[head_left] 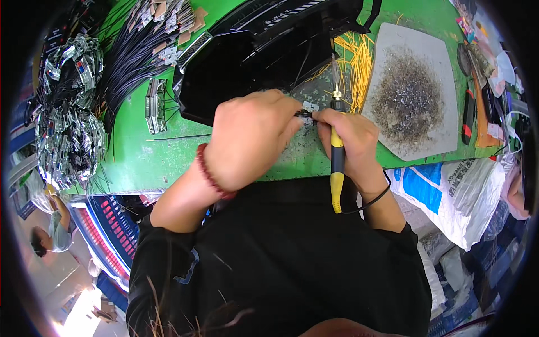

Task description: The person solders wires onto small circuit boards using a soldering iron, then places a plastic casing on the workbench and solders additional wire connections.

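Observation:
My right hand is closed around a soldering iron with a yellow and black handle. The iron's metal tip points away from me, and its black cord passes by my wrist. That hand's thumb and forefinger also pinch at a short black wire piece. My left hand, slightly blurred, is curled with its fingertips at the other side of that piece; what they grip is mostly hidden. Just beyond my hands lies a large glossy black plastic housing, and a small pale tab shows between them.
Yellow wires lie beside a grey board covered with dark and shiny crumbs. Left on the green table are bundled black wires, silvery strips and a small metallic part. Tools lie far right; another person is lower left.

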`<state>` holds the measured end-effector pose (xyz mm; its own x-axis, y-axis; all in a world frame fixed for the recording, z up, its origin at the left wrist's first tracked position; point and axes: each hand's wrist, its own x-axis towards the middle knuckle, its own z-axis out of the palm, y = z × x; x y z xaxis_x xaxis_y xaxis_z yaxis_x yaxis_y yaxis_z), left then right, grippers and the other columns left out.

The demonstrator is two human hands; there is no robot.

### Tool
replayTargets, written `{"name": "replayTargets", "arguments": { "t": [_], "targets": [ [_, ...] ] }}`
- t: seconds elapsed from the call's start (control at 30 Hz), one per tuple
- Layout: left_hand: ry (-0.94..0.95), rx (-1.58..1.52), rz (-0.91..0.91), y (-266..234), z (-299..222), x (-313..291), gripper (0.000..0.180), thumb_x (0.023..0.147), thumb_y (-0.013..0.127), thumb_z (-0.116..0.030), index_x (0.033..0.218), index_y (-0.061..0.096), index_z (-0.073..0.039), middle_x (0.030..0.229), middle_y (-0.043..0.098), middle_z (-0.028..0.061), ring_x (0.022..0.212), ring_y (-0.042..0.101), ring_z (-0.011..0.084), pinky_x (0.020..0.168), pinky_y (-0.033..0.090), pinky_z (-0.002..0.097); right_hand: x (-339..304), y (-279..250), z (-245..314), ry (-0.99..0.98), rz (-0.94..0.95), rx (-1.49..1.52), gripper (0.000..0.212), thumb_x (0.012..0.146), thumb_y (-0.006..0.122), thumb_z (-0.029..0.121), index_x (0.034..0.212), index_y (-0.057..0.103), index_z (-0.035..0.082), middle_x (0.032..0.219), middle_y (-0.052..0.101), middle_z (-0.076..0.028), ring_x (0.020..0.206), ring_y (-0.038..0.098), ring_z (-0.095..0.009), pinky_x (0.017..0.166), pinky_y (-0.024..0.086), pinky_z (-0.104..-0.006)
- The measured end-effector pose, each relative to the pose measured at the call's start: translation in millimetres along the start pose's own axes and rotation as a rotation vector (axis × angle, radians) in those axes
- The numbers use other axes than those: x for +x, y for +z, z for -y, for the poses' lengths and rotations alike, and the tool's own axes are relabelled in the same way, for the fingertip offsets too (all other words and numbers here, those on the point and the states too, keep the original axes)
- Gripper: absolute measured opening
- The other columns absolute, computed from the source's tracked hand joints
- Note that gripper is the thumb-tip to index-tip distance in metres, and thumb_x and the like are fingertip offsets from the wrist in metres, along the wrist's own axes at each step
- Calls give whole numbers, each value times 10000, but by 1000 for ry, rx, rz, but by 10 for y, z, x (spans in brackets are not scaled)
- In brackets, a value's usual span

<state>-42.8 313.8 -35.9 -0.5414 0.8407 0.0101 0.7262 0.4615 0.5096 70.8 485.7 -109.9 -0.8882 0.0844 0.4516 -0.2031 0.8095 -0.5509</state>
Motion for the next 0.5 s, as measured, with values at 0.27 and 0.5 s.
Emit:
{"name": "replayTargets", "arguments": {
  "t": [0.27, 0.5],
  "targets": [
    [196, -242, -137, -51, 47, 44, 228, 714, 711, 53, 931, 695, -12, 828, 610, 102, 702, 593, 216, 602, 484, 299, 26, -43, -1, 31, 38, 54, 256, 728, 718, -32, 937, 623, 83, 766, 669, -69, 639, 661, -248, 552, 491, -321],
    [406, -58, -262, 262, 146, 69, 254, 665, 707, 35, 902, 711, -57, 869, 648, 61, 730, 642, 214, 583, 524, 292, 65, -44, -20, 49, 66, 95, 233, 749, 695, -60, 933, 622, 63, 788, 671, -92, 654, 663, -245, 556, 491, -312]
  ]
}}
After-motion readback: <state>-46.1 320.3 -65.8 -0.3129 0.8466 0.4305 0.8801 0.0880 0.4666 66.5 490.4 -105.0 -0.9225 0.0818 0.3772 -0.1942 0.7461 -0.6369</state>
